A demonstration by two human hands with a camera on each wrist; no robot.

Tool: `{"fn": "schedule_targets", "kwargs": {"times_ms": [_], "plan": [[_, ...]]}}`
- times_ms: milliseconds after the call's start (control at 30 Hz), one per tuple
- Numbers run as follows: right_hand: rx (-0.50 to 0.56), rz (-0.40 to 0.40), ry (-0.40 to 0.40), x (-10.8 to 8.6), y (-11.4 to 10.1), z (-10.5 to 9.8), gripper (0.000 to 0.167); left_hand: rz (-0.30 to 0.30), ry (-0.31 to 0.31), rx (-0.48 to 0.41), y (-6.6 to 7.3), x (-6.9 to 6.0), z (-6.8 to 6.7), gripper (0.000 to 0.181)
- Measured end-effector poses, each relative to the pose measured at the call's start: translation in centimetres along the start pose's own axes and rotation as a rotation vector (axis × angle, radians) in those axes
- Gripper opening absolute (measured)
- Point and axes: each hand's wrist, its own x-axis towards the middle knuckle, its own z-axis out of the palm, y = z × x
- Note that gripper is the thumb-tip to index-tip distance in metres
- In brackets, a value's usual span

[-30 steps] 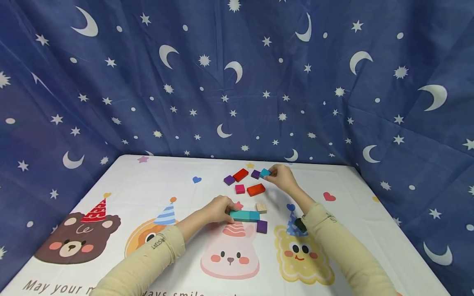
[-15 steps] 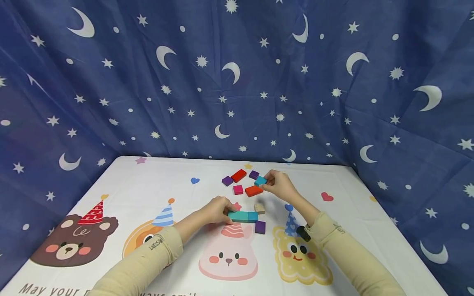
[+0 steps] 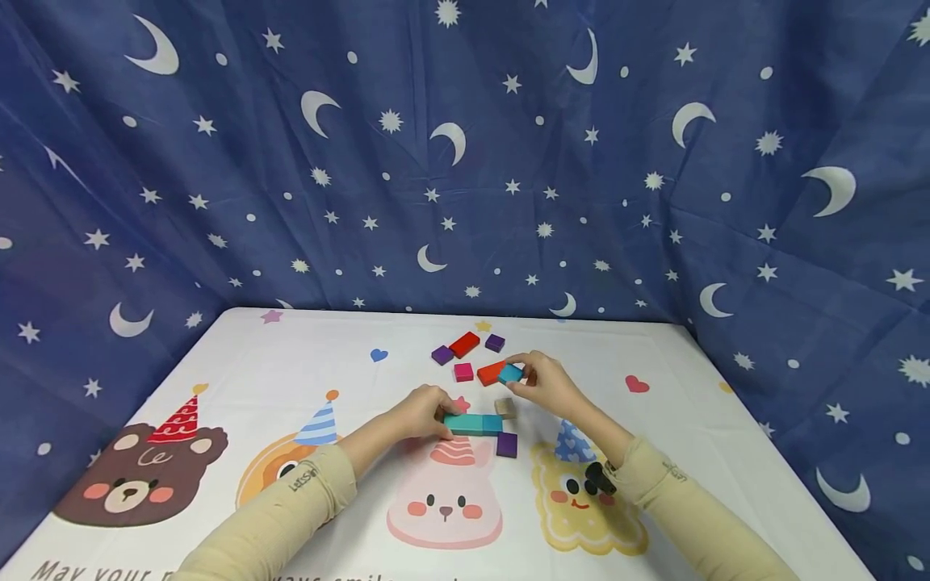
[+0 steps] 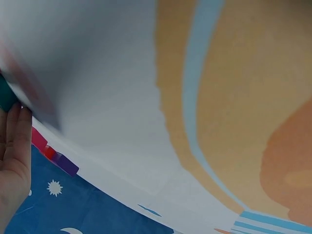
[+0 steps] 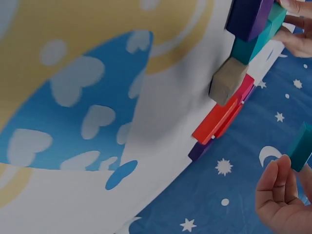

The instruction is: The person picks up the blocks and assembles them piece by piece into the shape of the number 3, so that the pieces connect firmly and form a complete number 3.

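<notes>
In the head view my left hand (image 3: 420, 410) grips the left end of a long teal block (image 3: 462, 424) on the table. A shorter blue block (image 3: 492, 425) touches that block's right end. My right hand (image 3: 543, 381) pinches a small blue block (image 3: 511, 374) between thumb and fingers, overlapping a red block (image 3: 490, 373) from this angle. The right wrist view shows the pinched blue block (image 5: 301, 146) lifted off the table. Just beyond the teal row lies a plain wooden block (image 3: 504, 407); a purple block (image 3: 507, 445) sits at its near right corner.
Farther back lie a pink block (image 3: 463, 372), another red block (image 3: 465, 344) and two purple blocks, one on the left (image 3: 442, 355) and one on the right (image 3: 495, 343). A printed white cloth (image 3: 327, 492) covers the table. Behind it hangs a blue star-patterned curtain (image 3: 392, 218).
My right hand has drawn the small blue block away from the far purple block, toward me and past the nearer red block. The left hand stays on the teal block.
</notes>
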Motion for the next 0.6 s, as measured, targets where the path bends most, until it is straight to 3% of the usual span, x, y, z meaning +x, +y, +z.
{"fn": "schedule_targets", "kwargs": {"times_ms": [400, 600], "plan": [[-0.009, 0.028, -0.040, -3.0, -0.6, 0.4, 0.036, -0.040, -0.002, -0.006, 0.4, -0.2, 0.1, 0.033], [0.004, -0.006, -0.055, -4.3, -1.5, 0.5, 0.036, -0.031, -0.007, -0.006, 0.2, -0.1, -0.1, 0.032]]}}
